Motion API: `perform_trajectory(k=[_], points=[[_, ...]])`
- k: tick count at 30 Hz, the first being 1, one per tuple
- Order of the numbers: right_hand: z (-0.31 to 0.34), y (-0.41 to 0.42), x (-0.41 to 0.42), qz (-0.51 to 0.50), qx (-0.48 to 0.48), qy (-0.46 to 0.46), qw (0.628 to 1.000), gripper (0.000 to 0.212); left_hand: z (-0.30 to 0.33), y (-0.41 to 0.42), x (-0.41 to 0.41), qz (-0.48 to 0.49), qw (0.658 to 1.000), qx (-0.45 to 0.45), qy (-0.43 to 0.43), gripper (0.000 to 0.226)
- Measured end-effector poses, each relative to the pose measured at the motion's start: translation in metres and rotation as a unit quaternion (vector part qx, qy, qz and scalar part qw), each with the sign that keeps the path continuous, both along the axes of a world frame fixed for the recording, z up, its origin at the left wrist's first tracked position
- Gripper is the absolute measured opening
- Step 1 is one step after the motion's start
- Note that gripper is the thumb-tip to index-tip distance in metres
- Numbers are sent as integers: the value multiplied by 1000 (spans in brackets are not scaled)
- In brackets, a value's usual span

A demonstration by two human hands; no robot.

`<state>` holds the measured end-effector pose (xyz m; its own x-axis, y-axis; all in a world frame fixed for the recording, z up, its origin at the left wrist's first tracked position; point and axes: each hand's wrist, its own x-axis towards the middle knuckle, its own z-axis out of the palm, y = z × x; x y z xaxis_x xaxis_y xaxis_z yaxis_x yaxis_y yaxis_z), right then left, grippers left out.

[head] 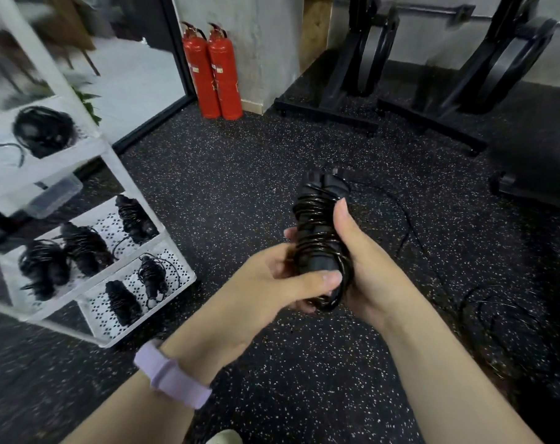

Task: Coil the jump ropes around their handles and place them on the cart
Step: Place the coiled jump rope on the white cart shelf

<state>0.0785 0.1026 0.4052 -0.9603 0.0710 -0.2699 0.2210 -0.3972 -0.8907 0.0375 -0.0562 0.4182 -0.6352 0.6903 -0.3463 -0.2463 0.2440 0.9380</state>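
From the head camera, both hands meet in the middle of the view over a speckled black rubber floor (240,174). The right hand (365,267) grips a black jump rope (320,238) whose cord is wound in tight turns around its paired handles, the bundle standing roughly upright; its thumb lies along the bundle's right side and its fingers are curled round from behind. The left hand (281,283) holds the lower part of the same bundle, thumb pressed across the front near the bottom coils and fingers curled underneath. A lilac wristband (172,374) sits on the left wrist. A loose tail of cord (403,219) trails from the top of the bundle down onto the floor to the right, and another loose black rope (496,322) lies on the floor near the right forearm. At the left stands a white tiered cart (112,174); its perforated shelves already carry several coiled ropes (86,248), on the upper, middle and lowest tiers. Two red fire extinguishers (214,72) stand against the wall behind, beside black equipment stands (362,59).
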Motion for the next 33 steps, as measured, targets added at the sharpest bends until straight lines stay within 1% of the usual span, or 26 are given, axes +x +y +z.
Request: perform_trajectory(k=[3,6,7,10,12,14,16,19,21,23,25,28,31,33], points=[[2,-19,-17,2,10,5,1000,87,0,-17,-5,89,996,22,-1,41],[4,-43,-30,6,31,9,999,62,2,-32,-9,187,981,46,1,56],[4,-53,-34,9,48,12,999,57,4,-38,-10,213,976,49,4,61],[9,-84,-45,18,70,24,997,62,12,-57,-11,257,965,45,38,69],[18,-103,-53,30,76,41,996,64,20,-74,-12,284,956,44,52,69],[32,-124,-64,40,85,55,994,65,30,-92,-15,309,948,44,61,64],[47,-143,-77,55,93,65,992,68,42,-110,-22,335,938,57,69,58],[80,-175,-98,76,81,71,991,75,67,-137,-34,379,918,89,72,58],[103,-196,-111,85,82,70,991,78,85,-155,-42,409,904,101,79,45],[119,-218,-122,92,97,65,989,70,101,-175,-47,432,893,93,89,35],[130,-238,-130,99,119,71,985,60,116,-195,-50,448,884,69,114,38],[149,-262,-131,119,139,102,978,52,136,-222,-51,460,871,38,167,37],[171,-282,-131,123,132,149,972,42,162,-244,-52,468,857,28,213,51],[187,-293,-134,119,125,180,969,30,181,-256,-54,463,851,19,246,58]])
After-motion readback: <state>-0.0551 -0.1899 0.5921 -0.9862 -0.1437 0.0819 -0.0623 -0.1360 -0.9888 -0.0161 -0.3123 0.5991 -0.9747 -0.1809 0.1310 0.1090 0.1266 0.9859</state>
